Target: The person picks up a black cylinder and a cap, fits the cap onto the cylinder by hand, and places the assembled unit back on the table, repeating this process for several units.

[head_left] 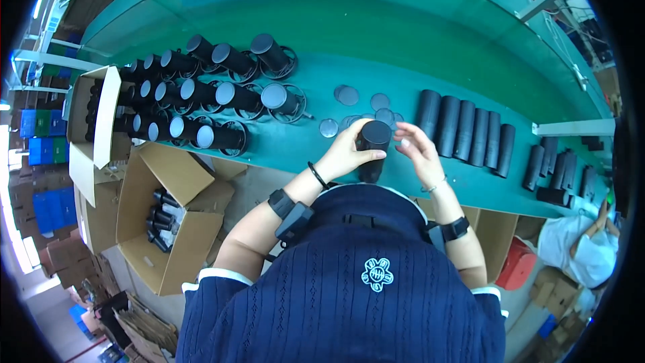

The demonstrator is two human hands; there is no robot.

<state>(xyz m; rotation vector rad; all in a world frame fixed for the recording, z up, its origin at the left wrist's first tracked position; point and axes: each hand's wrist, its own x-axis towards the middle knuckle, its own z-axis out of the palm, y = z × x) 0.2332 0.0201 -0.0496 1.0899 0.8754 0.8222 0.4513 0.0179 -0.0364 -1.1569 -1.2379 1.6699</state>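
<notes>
Black and smooth, the cylinder (374, 133) is being held near the middle of the front edge of the green bench (470, 191), its flat round top facing the camera, and whether its foot is touching the bench I can't tell! The left hand (346, 153) is grasping it, fingers wrapping the left side, thumb lying across the near side just below the rim. Over to the right hand (420, 151): its fingers are spreading loosely, free and slightly bent, hovering just beside the cylinder.

Moving outward, grey discs (348, 95) are lying scattered behind the cylinder toward the bench's far edge, some overlapping. To their right, 6 black tubes (463, 131) are lining up side by side, and near the bench's right end more dark tubes (535, 167) are clustering, 1 of them lying on its side by the front edge. Across the left half, black cylinders with ringed bases (227, 94) are standing in 3 rows, running out to the left end, where a carton (106, 121) is showing its raised flaps. Down below the front edge on the left, an open box (195, 245) is holding dark parts (160, 218); on the right, a red object (516, 265) is resting under that edge, and beyond it a person in pale clothing (568, 245) is showing by the bench's right corner.
</notes>
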